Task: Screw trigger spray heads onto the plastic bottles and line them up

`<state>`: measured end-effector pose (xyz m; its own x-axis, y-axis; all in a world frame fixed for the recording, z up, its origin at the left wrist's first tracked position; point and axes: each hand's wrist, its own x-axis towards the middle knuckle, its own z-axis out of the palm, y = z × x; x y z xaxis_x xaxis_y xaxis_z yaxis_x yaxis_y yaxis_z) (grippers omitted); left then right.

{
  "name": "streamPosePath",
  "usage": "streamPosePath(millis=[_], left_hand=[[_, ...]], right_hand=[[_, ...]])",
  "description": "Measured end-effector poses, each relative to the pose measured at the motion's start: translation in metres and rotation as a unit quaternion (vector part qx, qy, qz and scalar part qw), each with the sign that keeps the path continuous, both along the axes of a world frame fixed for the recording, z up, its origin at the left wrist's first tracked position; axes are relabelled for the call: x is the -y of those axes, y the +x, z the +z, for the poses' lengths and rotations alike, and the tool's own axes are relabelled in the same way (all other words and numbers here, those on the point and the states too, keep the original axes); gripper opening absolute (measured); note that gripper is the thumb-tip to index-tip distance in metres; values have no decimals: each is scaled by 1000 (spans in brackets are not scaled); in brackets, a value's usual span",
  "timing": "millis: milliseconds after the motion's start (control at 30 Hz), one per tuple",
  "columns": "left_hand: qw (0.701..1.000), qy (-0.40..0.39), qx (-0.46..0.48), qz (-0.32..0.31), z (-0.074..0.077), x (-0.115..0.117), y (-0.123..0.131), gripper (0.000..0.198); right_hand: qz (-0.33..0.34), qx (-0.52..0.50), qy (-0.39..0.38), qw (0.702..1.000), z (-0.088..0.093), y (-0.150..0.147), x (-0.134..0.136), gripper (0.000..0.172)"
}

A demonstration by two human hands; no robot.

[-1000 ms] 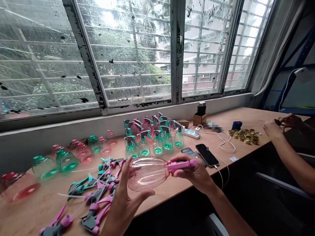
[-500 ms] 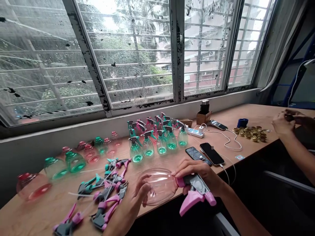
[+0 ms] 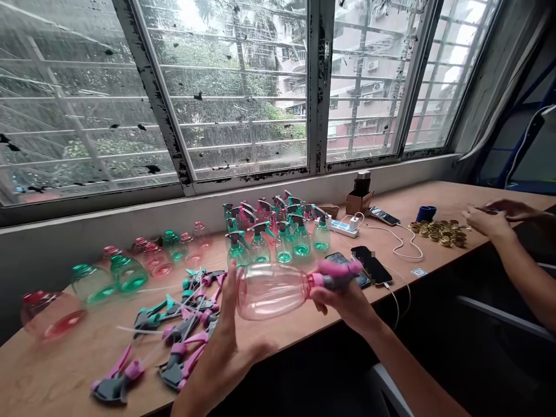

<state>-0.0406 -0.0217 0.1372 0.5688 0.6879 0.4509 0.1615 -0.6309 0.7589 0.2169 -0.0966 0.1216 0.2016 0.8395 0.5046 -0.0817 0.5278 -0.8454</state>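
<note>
A clear pink spray bottle [image 3: 271, 288] lies sideways in the air above the table's front edge, between both my hands. My left hand [image 3: 226, 341] cups its base, fingers stretched up along the far side and thumb out. My right hand [image 3: 343, 298] is closed round the neck and the pink and grey trigger head [image 3: 339, 275] fitted on it. Just left of my left hand lies a heap of loose trigger heads [image 3: 182, 324], pink and teal, with thin dip tubes.
Several finished bottles [image 3: 278, 231] stand at the back by the window. Empty pink and green bottles [image 3: 125, 269] lie to the left. Two phones [image 3: 369, 266], a power strip [image 3: 345, 227], cables and gold caps [image 3: 438, 231] sit to the right, where another person's hands [image 3: 490, 217] work.
The bottle has been lifted and turned about its axis: the trigger that hung down below the table edge now points up and right. My left hand has opened flatter against the base.
</note>
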Motion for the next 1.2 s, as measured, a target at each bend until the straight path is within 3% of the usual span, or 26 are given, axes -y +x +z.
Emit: streamPosePath(millis=[100, 167, 233, 300, 367, 467, 567, 667, 767, 933, 1000, 1067, 1133, 1200], left_hand=[[973, -212, 92, -13, 8, -4, 0, 100], [954, -272, 120, 37, 11, -3, 9, 84], [950, -246, 160, 104, 10, 2, 22, 68], [946, -185, 213, 160, 4, 7, 34, 58], [942, -125, 239, 197, -5, 10, 42, 52], [943, -62, 245, 218, -20, 8, 47, 52], [960, -33, 199, 195, -31, -3, 46, 57], [988, -30, 82, 127, -37, -16, 41, 71], [996, -30, -32, 74, -45, -28, 34, 88], [987, -54, -117, 93, -79, -58, 26, 81], [982, -53, -124, 135, -93, -76, 23, 78], [975, -35, -121, 181, -102, -95, 22, 73], [971, -12, -121, 206, -105, -111, 22, 67], [971, 6, -126, 203, -104, -122, 21, 60]], right_hand=[[-51, 199, 138, 969, -2, 1, 6, 39], [-63, 254, 187, 947, -8, -4, 8, 36], [-79, 204, 161, 962, -18, -17, 6, 34], [-82, 84, 95, 989, -28, -32, 0, 30], [-64, -32, 27, 997, -36, -46, -8, 37], [-31, -103, -42, 993, -39, -50, -20, 57], [-16, -103, -90, 990, -35, -34, -26, 62], [-26, -39, -133, 990, -29, -11, -26, 59], [-39, 54, -154, 986, -27, -4, -29, 49], [-21, 170, -118, 978, -47, -30, -60, 61], [-52, 254, -119, 958, -61, -42, -76, 68], [-89, 367, -133, 916, -75, -51, -89, 72], [-105, 441, -158, 877, -86, -60, -97, 72], [-116, 465, -182, 858, -91, -68, -104, 69]])
